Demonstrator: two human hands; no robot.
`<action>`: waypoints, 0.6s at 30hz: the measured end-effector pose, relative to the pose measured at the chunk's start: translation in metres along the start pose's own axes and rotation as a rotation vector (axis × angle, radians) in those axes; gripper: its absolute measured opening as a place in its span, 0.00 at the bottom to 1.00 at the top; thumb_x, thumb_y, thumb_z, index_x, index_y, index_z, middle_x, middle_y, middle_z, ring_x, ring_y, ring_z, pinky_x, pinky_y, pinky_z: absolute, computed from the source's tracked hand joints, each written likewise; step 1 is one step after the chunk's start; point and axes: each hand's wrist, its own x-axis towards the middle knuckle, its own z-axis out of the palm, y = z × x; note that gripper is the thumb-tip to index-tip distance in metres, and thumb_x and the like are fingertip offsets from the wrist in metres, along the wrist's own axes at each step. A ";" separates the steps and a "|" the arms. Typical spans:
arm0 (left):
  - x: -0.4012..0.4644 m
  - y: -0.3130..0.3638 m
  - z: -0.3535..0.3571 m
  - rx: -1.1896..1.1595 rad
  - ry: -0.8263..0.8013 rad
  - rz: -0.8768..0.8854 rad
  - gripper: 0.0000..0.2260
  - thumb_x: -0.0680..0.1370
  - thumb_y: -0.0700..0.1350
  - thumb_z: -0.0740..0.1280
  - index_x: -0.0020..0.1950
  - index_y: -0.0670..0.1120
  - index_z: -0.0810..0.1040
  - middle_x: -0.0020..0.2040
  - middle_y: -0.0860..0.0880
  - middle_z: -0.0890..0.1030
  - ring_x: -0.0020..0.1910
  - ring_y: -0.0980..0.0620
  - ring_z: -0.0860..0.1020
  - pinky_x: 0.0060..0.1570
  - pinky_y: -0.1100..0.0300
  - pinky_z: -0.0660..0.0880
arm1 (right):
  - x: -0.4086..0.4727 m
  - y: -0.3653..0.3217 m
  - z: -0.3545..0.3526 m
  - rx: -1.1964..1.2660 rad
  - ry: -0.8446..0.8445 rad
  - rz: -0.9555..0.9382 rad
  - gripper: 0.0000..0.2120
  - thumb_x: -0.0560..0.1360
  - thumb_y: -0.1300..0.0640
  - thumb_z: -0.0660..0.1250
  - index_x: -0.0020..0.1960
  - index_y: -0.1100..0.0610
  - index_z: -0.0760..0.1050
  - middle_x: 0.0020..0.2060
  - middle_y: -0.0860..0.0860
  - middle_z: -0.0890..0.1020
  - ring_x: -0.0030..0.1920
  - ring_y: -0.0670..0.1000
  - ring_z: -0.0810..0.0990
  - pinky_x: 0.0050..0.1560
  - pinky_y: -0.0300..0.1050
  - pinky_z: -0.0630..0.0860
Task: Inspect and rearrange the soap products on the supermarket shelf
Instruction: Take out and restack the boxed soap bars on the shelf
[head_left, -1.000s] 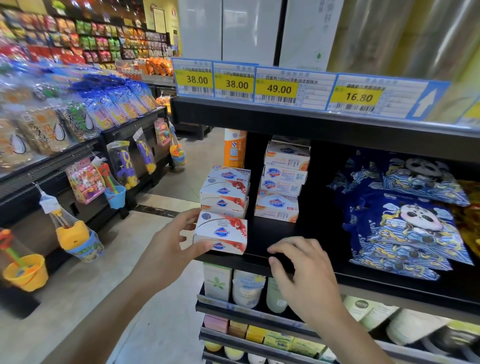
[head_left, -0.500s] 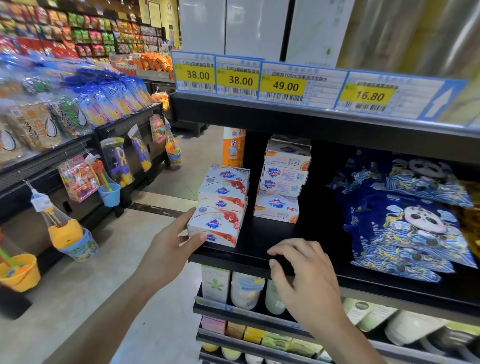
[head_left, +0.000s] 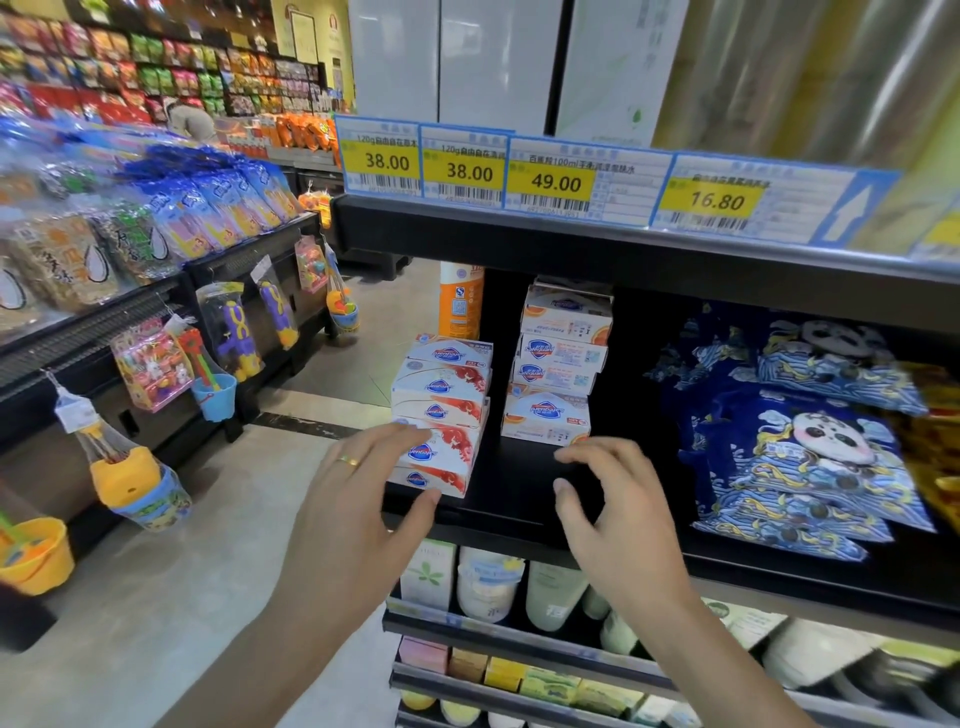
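Note:
A red-and-white soap box (head_left: 447, 457) sits at the front left of the black shelf (head_left: 509, 519), pressed against a stack of matching boxes (head_left: 441, 384) behind it. My left hand (head_left: 358, 499) holds this front box, fingers over its top left corner and thumb at its lower front edge. To the right stands a stack of orange-and-white soap boxes (head_left: 558, 353). My right hand (head_left: 618, 514) hovers over the bare shelf in front of that stack, its fingers loosely curled and holding nothing.
Blue panda-print packs (head_left: 805, 447) fill the shelf's right side. An orange bottle (head_left: 460, 306) stands behind the red stack. Price tags (head_left: 550, 176) line the shelf above. Bottles and small boxes (head_left: 488, 582) occupy the lower shelves. Hanging toys (head_left: 130, 478) border the aisle at left.
My left hand brought the soap box in from the shelf's edge and set it against the red stack. My right hand stayed over the shelf's front, shifting slightly.

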 end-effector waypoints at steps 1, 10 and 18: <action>0.000 0.007 0.002 -0.015 -0.023 0.014 0.22 0.76 0.48 0.74 0.68 0.58 0.74 0.66 0.59 0.77 0.67 0.56 0.73 0.59 0.60 0.73 | 0.006 0.002 0.000 -0.043 0.004 0.011 0.14 0.77 0.55 0.71 0.62 0.50 0.79 0.58 0.43 0.73 0.59 0.47 0.74 0.61 0.42 0.73; -0.013 0.051 0.041 0.091 -0.266 0.220 0.19 0.80 0.57 0.61 0.72 0.60 0.72 0.67 0.64 0.73 0.67 0.63 0.66 0.65 0.70 0.60 | 0.046 0.021 0.012 -0.334 -0.321 0.061 0.32 0.83 0.45 0.60 0.83 0.45 0.51 0.83 0.52 0.49 0.75 0.60 0.63 0.71 0.57 0.69; -0.023 0.024 0.056 0.098 -0.288 0.165 0.19 0.81 0.50 0.64 0.72 0.60 0.75 0.69 0.66 0.73 0.70 0.66 0.64 0.70 0.69 0.56 | 0.030 0.027 0.006 -0.112 -0.251 0.109 0.21 0.81 0.52 0.67 0.72 0.46 0.68 0.80 0.55 0.57 0.76 0.58 0.63 0.70 0.53 0.69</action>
